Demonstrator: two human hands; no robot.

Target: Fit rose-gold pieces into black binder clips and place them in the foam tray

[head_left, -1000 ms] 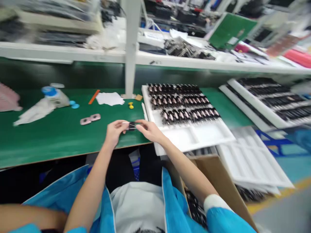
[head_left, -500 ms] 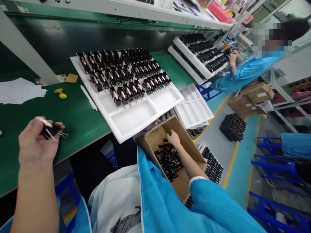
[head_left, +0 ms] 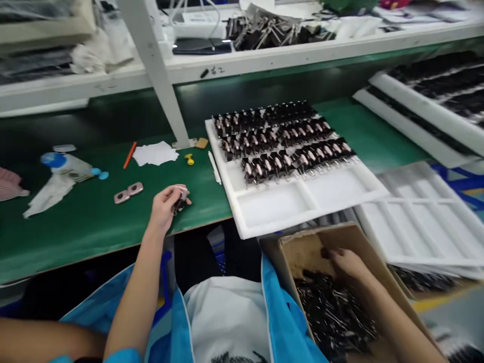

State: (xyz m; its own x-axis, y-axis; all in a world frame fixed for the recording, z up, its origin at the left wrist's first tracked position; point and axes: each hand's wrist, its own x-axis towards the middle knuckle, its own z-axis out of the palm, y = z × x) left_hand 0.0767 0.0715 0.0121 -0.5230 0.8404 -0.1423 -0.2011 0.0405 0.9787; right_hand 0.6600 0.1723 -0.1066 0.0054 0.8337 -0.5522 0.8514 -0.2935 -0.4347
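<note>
Over the green table's front edge, my left hand (head_left: 163, 207) is closed around a small pink part (head_left: 182, 190) with a black binder clip (head_left: 178, 204) on it. My right hand (head_left: 348, 263) is inside a cardboard box (head_left: 308, 249), fingers pinched on a single black binder clip (head_left: 325, 253). Below it lies a heap of loose black binder clips (head_left: 333, 312). On the table, a white foam tray (head_left: 274, 207) carries rows of binder clips (head_left: 280, 166), many clamped on pink parts. Two pink pieces with dark round centres (head_left: 128, 193) lie left of my left hand.
A yellow knob-like piece (head_left: 189, 160), white paper (head_left: 156, 153), an orange stick (head_left: 130, 155) and a blue-capped bottle (head_left: 70, 165) are on the table. A slanted post (head_left: 155, 65) supports the shelf. White trays (head_left: 423, 206) are at the right. A bare limb (head_left: 49, 338) enters lower left.
The view has swung left, showing more of the table. My left hand has turned over, from palm up to knuckles up. My right hand, still in the box, now holds a clip.
</note>
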